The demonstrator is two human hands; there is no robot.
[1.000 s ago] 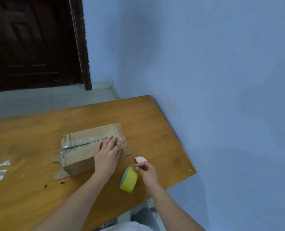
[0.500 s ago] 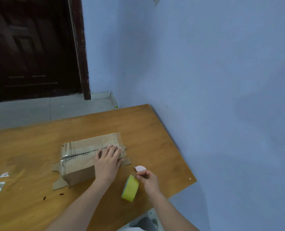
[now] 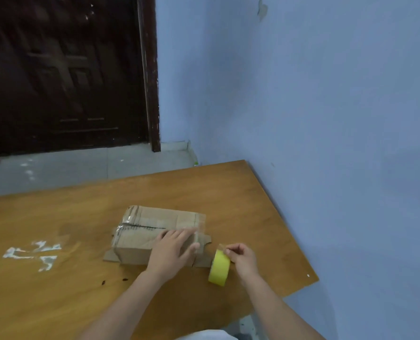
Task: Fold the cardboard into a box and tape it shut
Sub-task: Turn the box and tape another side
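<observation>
A: What are the 2 hands doing?
B: The left hand (image 3: 173, 251) lies flat, fingers straight, on the cardboard box (image 3: 152, 235). Just right of it, the right hand (image 3: 240, 257) pinches the yellow tape roll (image 3: 219, 268), upright on the table (image 3: 56, 290).

The folded brown cardboard box (image 3: 154, 231) lies on the wooden table (image 3: 56, 290). The left hand (image 3: 172, 251) rests on its 4 o'clock end. The yellow tape roll (image 3: 219, 268) stands on edge just beside the box at 4 o'clock, the right hand (image 3: 242, 258) touching it at 2 o'clock.
</observation>
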